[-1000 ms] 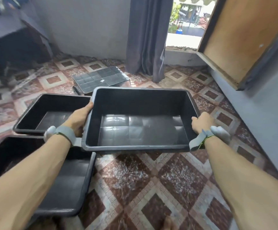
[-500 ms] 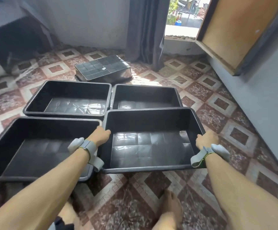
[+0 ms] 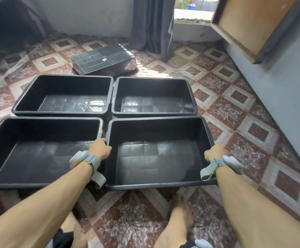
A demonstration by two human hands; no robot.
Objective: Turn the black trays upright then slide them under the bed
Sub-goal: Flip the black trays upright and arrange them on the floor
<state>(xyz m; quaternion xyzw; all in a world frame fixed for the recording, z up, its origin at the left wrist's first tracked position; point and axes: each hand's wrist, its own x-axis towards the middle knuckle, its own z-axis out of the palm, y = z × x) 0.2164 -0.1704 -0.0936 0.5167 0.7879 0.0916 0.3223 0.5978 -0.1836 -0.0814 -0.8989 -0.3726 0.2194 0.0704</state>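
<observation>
4 trays upright, nearest tray [image 3: 156, 158] gripped by left hand [image 3: 100, 149] and right hand [image 3: 215, 154]; 1 overturned tray [image 3: 104, 59] left; none under bed.

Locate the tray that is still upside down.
The upside-down tray lies on the floor at the far centre of the head view, behind the four upright trays, left of the curtain.

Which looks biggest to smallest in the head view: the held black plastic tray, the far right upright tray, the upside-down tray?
1. Held black plastic tray, gripped by left hand and right hand.
2. Far right upright tray.
3. Upside-down tray.
Nearness to the camera probably explains the differences.
</observation>
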